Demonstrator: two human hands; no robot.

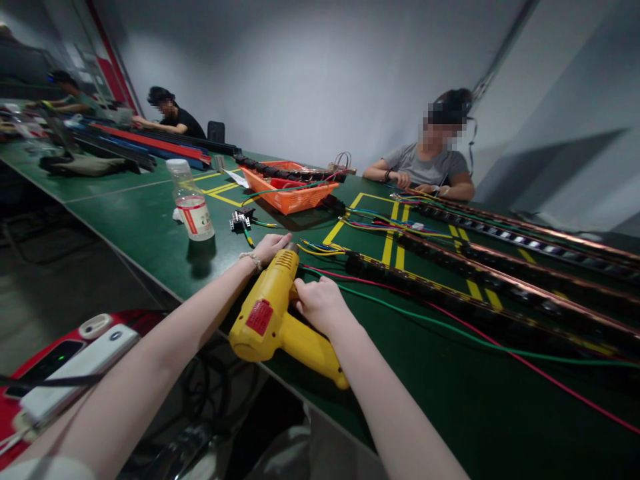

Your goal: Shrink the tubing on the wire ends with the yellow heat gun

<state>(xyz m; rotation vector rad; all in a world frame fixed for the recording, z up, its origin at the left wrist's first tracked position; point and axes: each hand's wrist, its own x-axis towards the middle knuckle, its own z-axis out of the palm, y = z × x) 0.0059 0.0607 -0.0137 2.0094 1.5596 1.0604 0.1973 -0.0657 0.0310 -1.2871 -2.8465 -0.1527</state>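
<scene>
A yellow heat gun (273,313) with a red label lies on the green table (450,373), its handle pointing toward me. My left hand (270,247) rests flat by the gun's nozzle end, fingers stretched out and touching it. My right hand (320,303) is closed against the right side of the gun's body, fingers curled round something small I cannot make out. A red wire (500,347) and a green wire (430,323) run from near my right hand off to the right.
Long dark strips with copper rails (500,267) lie across the table at right. An orange basket (290,187), a plastic water bottle (193,203) and a small connector (241,220) stand further back. Other people sit at the far side. Phones (75,363) lie at lower left.
</scene>
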